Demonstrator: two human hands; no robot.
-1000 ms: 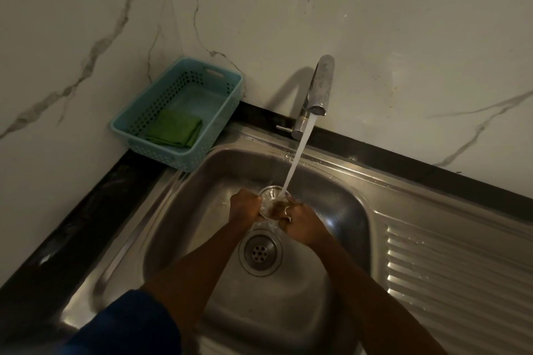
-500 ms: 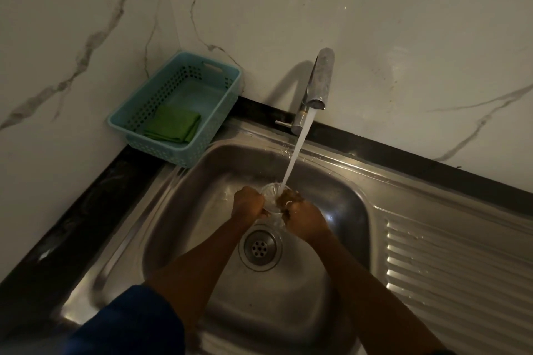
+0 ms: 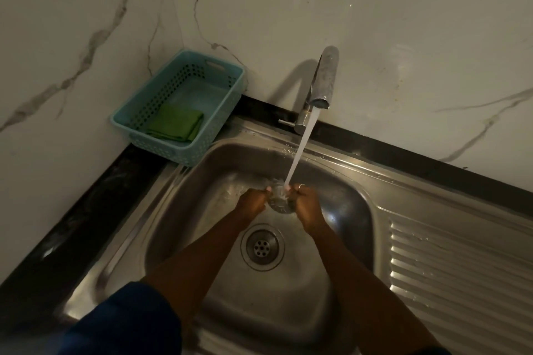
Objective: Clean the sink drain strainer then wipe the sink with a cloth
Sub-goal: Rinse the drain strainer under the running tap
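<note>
A round metal drain strainer (image 3: 279, 201) is held over the steel sink (image 3: 340, 291), under the running stream from the tap (image 3: 323, 81). My left hand (image 3: 251, 202) grips its left edge and my right hand (image 3: 305, 202) grips its right edge; a ring shows on a right finger. Water splashes on the strainer, so its detail is blurred. The open drain hole (image 3: 262, 247) lies just below my hands in the sink floor. A folded green cloth (image 3: 176, 122) rests in a teal plastic basket (image 3: 230, 81) at the back left corner.
The basket stands on a black counter (image 3: 72, 225) against marble walls. A ribbed steel draining board (image 3: 461, 268) extends to the right of the basin. The tap's lever (image 3: 287, 122) sticks out left at its base.
The strainer has tipped in my hands under the stream, its bowl now facing more toward me. The hands stay in the same spot over the basin; the camera view shifted slightly.
</note>
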